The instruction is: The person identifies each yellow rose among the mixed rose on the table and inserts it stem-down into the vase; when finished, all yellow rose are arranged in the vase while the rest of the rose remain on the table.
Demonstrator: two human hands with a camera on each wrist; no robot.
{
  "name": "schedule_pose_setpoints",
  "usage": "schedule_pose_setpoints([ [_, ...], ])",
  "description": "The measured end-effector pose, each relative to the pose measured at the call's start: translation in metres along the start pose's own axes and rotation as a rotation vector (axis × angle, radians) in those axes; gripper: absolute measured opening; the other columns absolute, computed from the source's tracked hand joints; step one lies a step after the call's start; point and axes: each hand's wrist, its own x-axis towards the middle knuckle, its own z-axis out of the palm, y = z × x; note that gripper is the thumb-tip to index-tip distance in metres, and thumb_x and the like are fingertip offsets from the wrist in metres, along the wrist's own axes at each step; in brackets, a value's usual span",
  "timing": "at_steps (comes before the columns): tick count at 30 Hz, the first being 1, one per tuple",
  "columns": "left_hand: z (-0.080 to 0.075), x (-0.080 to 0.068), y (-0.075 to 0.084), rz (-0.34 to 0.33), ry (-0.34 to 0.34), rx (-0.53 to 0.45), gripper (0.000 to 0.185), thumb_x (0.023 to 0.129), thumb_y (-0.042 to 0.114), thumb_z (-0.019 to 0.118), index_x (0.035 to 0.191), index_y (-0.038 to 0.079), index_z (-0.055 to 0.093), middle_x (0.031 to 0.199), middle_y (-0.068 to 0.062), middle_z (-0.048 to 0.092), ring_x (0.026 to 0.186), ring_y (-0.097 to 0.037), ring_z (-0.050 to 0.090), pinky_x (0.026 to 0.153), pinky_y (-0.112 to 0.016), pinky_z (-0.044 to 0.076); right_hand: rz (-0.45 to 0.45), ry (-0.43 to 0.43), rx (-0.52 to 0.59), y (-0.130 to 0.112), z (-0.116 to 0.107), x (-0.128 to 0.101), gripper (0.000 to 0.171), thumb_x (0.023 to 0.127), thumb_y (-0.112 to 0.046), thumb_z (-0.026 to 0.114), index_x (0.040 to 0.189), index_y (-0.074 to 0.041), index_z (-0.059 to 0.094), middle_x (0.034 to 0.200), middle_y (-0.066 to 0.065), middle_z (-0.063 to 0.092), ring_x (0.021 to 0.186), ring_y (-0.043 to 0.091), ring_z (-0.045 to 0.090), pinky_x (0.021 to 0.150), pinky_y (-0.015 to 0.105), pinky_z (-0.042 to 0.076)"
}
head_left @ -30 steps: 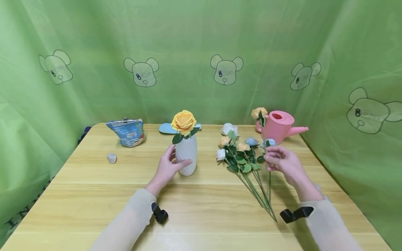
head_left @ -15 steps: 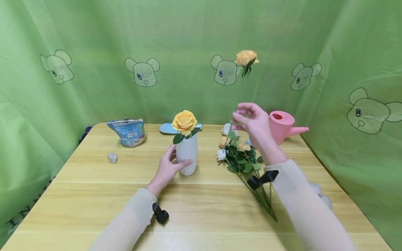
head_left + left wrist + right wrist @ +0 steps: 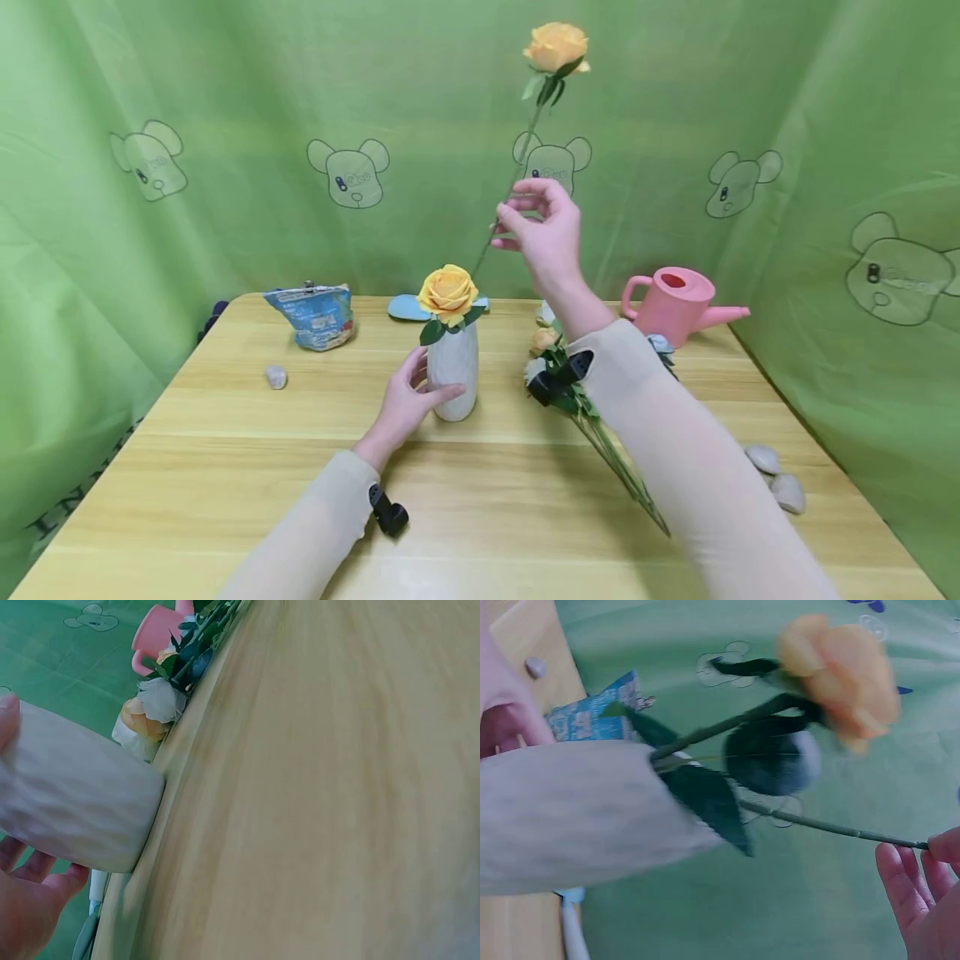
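Note:
In the head view my left hand (image 3: pixel 399 407) grips the side of a white textured vase (image 3: pixel 459 379), which stands upright on the table. A yellow rose (image 3: pixel 447 294) with green leaves rises from its mouth. My right hand (image 3: pixel 553 235), up behind and to the right of the vase, pinches the thin stem of a peach rose (image 3: pixel 557 47). That bloom is high against the curtain, and its stem slants down left, the lower end hidden behind the yellow rose. In the right wrist view the pinched stem (image 3: pixel 832 826) runs to the leaves at the vase's mouth.
Several loose roses (image 3: pixel 544 340) lie right of the vase, partly under my right forearm. Beyond them stands a pink watering can (image 3: pixel 667 310). A clipped blue bag (image 3: pixel 321 321), a small stone (image 3: pixel 276 377), more stones (image 3: pixel 787 493) and a light blue flat object (image 3: pixel 407 308) lie around.
My right hand has lifted the peach rose from the pile on the right and carried it up and left toward the vase. The left hand has kept its grip on the vase.

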Motion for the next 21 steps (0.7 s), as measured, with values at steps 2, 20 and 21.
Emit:
schedule_pose_setpoints([
  [2, 0.0, 0.0, 0.0, -0.003, -0.001, -0.001, 0.074, 0.075, 0.021, 0.079, 0.138, 0.018, 0.04, 0.135, -0.007, 0.045, 0.123, -0.024, 0.042, 0.101, -0.038, 0.038, 0.009, -0.034, -0.028, 0.009, 0.003, 0.001, 0.029, 0.081, 0.011, 0.063, 0.107, -0.001, 0.055, 0.092, 0.012, 0.056, 0.066, 0.022, 0.062, 0.062, 0.035, 0.057],
  [20, 0.0, 0.013, -0.029, 0.025, 0.022, -0.004, 0.076, 0.07, 0.032, 0.081, 0.135, 0.029, 0.043, 0.133, 0.001, 0.047, 0.121, -0.019, 0.044, 0.1, -0.037, 0.039, 0.139, -0.367, -0.372, 0.061, -0.029, -0.025, 0.027, 0.087, -0.005, 0.065, 0.113, 0.0, 0.063, 0.103, 0.014, 0.065, 0.085, 0.025, 0.063, 0.075, 0.036, 0.055],
  [21, 0.0, 0.013, -0.03, 0.03, 0.028, -0.003, 0.075, 0.07, 0.033, 0.082, 0.135, 0.03, 0.043, 0.132, 0.001, 0.047, 0.12, -0.019, 0.045, 0.1, -0.037, 0.04, 0.144, -0.366, -0.365, 0.064, -0.034, -0.027, 0.027, 0.087, -0.006, 0.065, 0.112, 0.001, 0.062, 0.103, 0.016, 0.064, 0.085, 0.026, 0.063, 0.075, 0.036, 0.055],
])
